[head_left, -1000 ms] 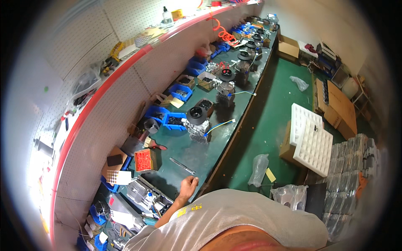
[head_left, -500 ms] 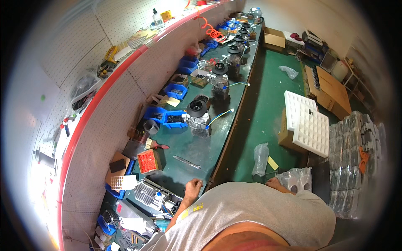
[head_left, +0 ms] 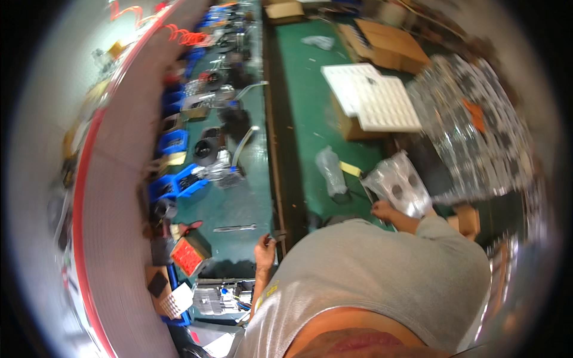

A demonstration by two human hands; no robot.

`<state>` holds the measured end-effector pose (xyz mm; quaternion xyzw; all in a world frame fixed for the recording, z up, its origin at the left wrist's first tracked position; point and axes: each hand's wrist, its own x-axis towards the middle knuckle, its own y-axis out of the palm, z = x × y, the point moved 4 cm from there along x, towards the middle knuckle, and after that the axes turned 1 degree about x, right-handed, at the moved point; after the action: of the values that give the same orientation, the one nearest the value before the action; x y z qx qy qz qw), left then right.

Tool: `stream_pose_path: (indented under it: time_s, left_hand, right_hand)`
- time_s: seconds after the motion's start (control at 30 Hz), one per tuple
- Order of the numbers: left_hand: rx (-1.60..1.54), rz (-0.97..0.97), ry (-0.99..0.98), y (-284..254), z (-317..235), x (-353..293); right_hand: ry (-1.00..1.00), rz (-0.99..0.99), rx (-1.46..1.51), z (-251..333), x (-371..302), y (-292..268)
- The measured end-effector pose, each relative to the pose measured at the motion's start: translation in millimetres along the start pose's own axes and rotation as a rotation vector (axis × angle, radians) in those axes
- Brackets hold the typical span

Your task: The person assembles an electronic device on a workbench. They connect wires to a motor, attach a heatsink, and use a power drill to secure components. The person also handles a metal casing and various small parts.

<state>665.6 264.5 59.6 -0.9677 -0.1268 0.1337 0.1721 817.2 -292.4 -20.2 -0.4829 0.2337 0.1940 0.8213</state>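
My left hand (head_left: 264,253) is at the right edge of the green workbench (head_left: 239,206), its fingers curled in; whatever they may hold is too small to make out. Just beyond it on the bench lies a silver wrench-like tool (head_left: 235,228). Over to the right, my right hand (head_left: 385,210) is low beside a clear plastic-wrapped part with round openings (head_left: 401,185). Its fingers look bent together, and their contents are hidden. A finned metal motor unit (head_left: 218,297) with wires lies left of my left forearm.
Motor assemblies with black round tops (head_left: 206,150) line the bench beside blue parts bins (head_left: 173,142). A box of red pieces (head_left: 188,256) stands at left. White foam trays (head_left: 376,98) rest on a carton at right, near stacked plastic-wrapped parts (head_left: 459,137). A plastic bag (head_left: 330,172) lies on the floor.
The view has swung to the right and blurred, so the bench sits further left and more of the wrapped stack shows. My right hand and forearm now show more fully beside the wrapped part.
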Motion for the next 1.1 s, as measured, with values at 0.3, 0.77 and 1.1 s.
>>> stream_pose_path:
  time_s: [0.3, 0.77, 1.1]
  left_hand:
    - [0.262, 0.274, -0.089, 24, -9, 33]
    - [0.287, 0.559, -0.004, 151, -102, 141]
    - [0.354, 0.655, 0.043, 190, -105, 177]
  right_hand:
    - [0.150, -0.018, 0.055, -41, -51, 48]
    - [0.215, -0.153, 0.383, -131, -17, 40]
    - [0.377, -0.340, 0.599, -155, -62, 55]
